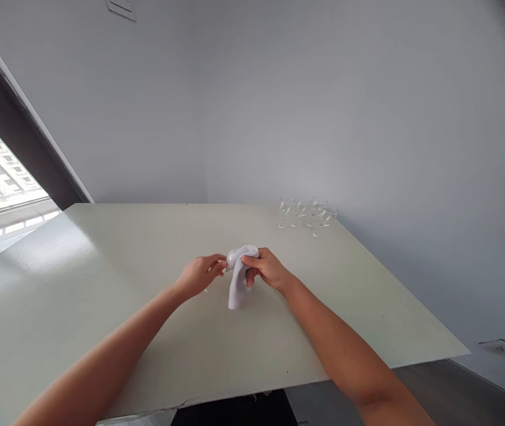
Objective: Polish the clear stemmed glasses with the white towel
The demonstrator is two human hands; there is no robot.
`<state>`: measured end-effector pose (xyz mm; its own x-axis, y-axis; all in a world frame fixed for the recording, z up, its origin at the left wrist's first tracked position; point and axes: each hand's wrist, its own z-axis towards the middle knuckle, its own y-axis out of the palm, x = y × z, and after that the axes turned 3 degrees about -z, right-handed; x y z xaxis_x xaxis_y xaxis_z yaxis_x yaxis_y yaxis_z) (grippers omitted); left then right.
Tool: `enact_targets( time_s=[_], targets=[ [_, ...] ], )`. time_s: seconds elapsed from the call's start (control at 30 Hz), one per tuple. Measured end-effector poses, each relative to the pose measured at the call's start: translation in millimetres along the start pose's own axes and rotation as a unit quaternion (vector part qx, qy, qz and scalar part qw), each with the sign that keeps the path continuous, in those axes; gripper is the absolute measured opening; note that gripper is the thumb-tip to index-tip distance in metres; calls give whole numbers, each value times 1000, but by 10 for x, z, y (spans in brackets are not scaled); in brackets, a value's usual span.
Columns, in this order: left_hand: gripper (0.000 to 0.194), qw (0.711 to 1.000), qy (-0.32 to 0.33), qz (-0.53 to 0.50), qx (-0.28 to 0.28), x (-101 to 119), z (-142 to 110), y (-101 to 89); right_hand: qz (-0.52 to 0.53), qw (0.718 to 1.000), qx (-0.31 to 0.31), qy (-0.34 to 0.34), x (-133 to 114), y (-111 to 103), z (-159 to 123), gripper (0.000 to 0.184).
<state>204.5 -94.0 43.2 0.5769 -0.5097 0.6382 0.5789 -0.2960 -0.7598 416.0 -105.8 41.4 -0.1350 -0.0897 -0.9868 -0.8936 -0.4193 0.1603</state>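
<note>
Above the middle of a pale worktop (pixel 323 313), a white cloth (pixel 237 290) was held pinched in the right hand (pixel 270 267) against a small glass (pixel 231 259), which was met by the narrowed fingertips of the left hand (pixel 199 274), though whether it was gripped there could not be told. Wiping was apparently under way, with steady support and a turn against the cloth seemingly called for; stemmed glasses (pixel 326 216) were grouped near the far edge.

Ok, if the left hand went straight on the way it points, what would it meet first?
The left hand would likely meet the glass first, with the cloth just beyond; whether it already touches the glass is hard to tell.
</note>
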Motion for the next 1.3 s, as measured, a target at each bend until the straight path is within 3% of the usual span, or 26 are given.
enact_targets(
  time_s=[0.07,0.13,0.23,0.37,0.57,0.63,0.7,0.77,0.83,0.9,1.0,1.07,1.13,1.2,1.3],
  targets=[
    [31,976,68,160,134,8,-7,93,51,996,77,3,100,46,59,30],
    [31,933,138,271,191,-11,-8,148,104,989,109,5,172,87,92,30],
    [28,904,185,331,199,-80,-1,130,114,991,64,14,189,117,78,34],
    [27,898,214,341,177,-130,-4,61,51,998,18,34,146,118,41,44],
    [28,891,164,376,196,-19,-18,101,163,975,126,84,175,162,74,33],
    [29,913,141,345,167,-11,-15,69,149,982,86,76,148,170,48,32],
    [34,948,113,269,130,-21,-13,2,59,997,-9,54,80,160,-8,31],
    [38,982,69,149,89,-32,-12,-72,-60,994,-88,40,-15,130,-78,30],
    [39,1000,21,-8,9,-36,-11,-121,-156,980,-123,32,-109,91,-139,26],
    [41,980,-10,-168,-106,-42,-4,-134,-213,966,-143,23,-185,54,-178,21],
    [46,907,-47,-344,-240,-69,19,-105,-276,947,-166,-9,-253,5,-191,9],
    [42,871,-81,-403,-268,-96,40,-78,-320,934,-151,-39,-275,-50,-178,7],
    [36,860,-105,-424,-265,-124,61,-59,-350,927,-117,-58,-284,-144,-159,8],
    [35,870,-112,-417,-238,-157,79,-49,-366,925,-72,-67,-293,-270,-141,13],
    [38,914,-130,-352,-155,-212,96,-41,-381,917,62,-101,-324,-416,-128,20]
  ],
)
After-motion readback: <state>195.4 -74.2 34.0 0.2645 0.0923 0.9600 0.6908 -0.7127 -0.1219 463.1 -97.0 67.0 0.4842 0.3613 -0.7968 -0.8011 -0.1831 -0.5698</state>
